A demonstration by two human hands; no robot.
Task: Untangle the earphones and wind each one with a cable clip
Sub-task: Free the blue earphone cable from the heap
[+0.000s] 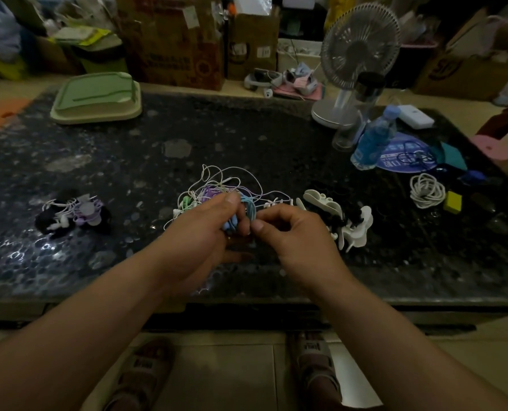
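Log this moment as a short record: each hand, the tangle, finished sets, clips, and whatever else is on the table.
left hand: grips the blue earphone cable, partly coiled
right hand: pinches the same cable
tangle: white, purple and green cables heaped behind the hands
wound sets: small group at the left of the table
cable clips: white and black pile right of the hands
other: white coiled cable, blue bottle, fan, green tray

Dim room; dark speckled table (246, 134), cardboard boxes (175, 48) behind.
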